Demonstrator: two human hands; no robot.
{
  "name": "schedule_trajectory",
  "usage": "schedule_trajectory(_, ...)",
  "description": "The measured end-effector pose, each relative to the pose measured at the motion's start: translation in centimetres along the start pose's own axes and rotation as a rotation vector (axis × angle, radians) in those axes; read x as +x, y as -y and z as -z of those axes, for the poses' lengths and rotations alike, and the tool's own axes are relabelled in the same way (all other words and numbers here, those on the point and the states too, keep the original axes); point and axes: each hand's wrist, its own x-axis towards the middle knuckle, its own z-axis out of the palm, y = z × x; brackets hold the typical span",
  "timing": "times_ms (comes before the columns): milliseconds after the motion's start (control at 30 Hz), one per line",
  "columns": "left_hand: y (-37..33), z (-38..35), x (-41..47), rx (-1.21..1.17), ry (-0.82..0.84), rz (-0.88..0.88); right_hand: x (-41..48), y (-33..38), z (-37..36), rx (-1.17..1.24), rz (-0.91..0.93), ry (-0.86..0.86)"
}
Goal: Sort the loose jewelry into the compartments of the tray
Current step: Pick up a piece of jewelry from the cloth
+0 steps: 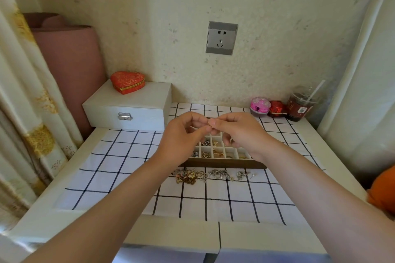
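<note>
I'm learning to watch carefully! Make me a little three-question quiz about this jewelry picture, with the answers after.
1. True or false: the red heart-shaped box sits on top of the white box.
2. Where does the loose jewelry lie: A) in front of the tray, on the checked cloth; B) on the white box; C) beside the drink cup?
3. Fill in: the left hand and right hand meet above the ____.

Key: 1 true. 2 A. 3 tray.

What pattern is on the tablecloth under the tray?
White cloth with a dark grid of lines, head view.
</note>
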Motion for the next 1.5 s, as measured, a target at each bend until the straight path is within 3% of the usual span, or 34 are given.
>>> schedule_trajectory(300, 0.2, 0.4, 2.4, -0.074, 0.004, 0.158, 2.7, -0.2, -0.3, -0.127, 0.213, -0.125)
schedule_trajectory(467, 0.7, 1.0, 3.6, -0.128, -0.015, 0.246, 4.6, -0.3, -0.3, -0.197, 0.257, -0.085)
schedule_trajectory(567, 1.7, 1.4, 4.3, 0.028, 0.013, 0.175, 5.6, -1.1, -0.6, -0.241, 0.248, -0.098)
schedule_trajectory(733, 3.9, 1.8, 4.5, 0.836, 0.154, -0.023, 7.4, -4.0, -1.0, -0.764, 0.193, -0.109)
schedule_trajectory(800, 4.5, 2.0, 4.3, 0.967, 0.277, -0.023, 7.6, -4.6, -1.3, -0.891, 0.164, -0.094)
schedule_trajectory(900, 5.1, 2.0, 4.2, 1.012, 0.408, 0.018, 7.9, -4.4, -1.8, -0.997, 0.198, -0.092)
schedule_trajectory(1133, 5.0, 2.1, 4.3, 1.024, 0.432, 0.031, 8.7, -4.4, -2.7, -1.16, 0.169, -0.021)
schedule_trajectory(1333, 4.8, 2.0, 4.1, 1.035, 0.437, 0.031, 8.9, -4.4, -2.3, -1.103, 0.103, 0.067)
schedule_trajectory(1500, 4.9, 1.9, 4.2, 1.038, 0.436, 0.036, 7.7, -3.6, -1.8, -1.07, 0.129, -0.035)
